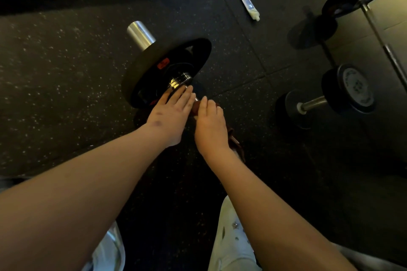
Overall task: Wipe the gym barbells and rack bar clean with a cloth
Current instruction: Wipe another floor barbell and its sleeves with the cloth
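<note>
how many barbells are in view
2. The near barbell is under the left hand and the right hand with the cloth; the far barbell is top right. More may be hidden.

The left grip [174,114] lies flat against the barbell [141,33] beside its black plate [198,50]; the right grip [211,125] clutches a dark red cloth [234,137] (mostly hidden) on the bar.

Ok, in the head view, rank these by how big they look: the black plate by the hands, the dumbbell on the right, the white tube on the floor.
1. black plate and dumbbell: about alike, can't rank them.
2. white tube: clearly smallest.
</note>
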